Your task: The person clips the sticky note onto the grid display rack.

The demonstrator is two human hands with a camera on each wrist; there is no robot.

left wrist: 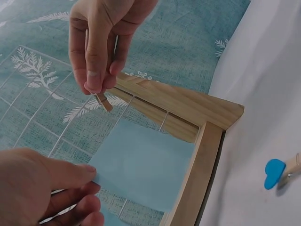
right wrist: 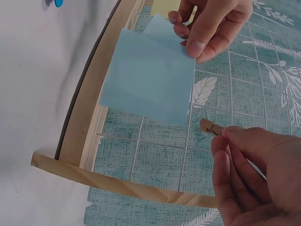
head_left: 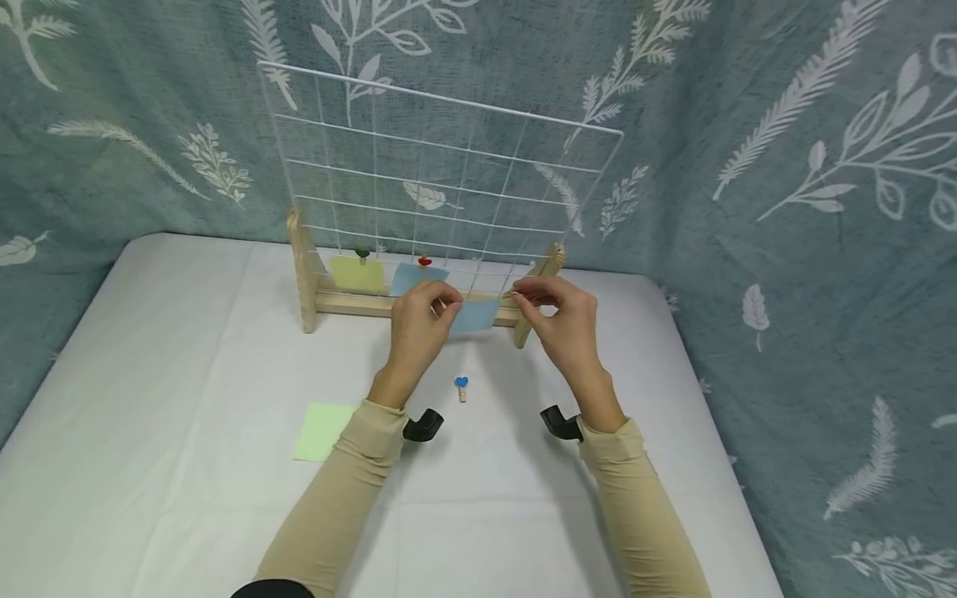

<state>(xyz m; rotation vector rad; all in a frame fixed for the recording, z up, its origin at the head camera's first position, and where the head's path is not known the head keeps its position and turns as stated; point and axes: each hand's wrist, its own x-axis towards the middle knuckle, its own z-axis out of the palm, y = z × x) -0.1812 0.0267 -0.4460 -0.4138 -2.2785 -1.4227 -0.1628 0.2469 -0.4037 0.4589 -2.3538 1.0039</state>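
My left hand [head_left: 420, 324] pinches a blue paper note [left wrist: 143, 165] by one corner, holding it before the lower right of a white wire grid [head_left: 449, 176]. My right hand [head_left: 562, 320] grips a small wooden clothespin [right wrist: 209, 127] between thumb and fingers, just to the right of the note and apart from it. On the grid's lower part hang a yellow note [head_left: 357, 274] under a green clip [head_left: 362, 252] and a second blue note [head_left: 407, 278] under a red heart clip [head_left: 424, 261]. The left hand partly covers that second blue note.
The grid stands in a wooden base [head_left: 351, 304] on a white-covered table [head_left: 187, 374]. A clothespin with a blue heart [head_left: 461, 384] lies in front. Left of it is a light green note [head_left: 320, 432], partly behind the left sleeve. A patterned teal curtain [head_left: 748, 249] surrounds the table.
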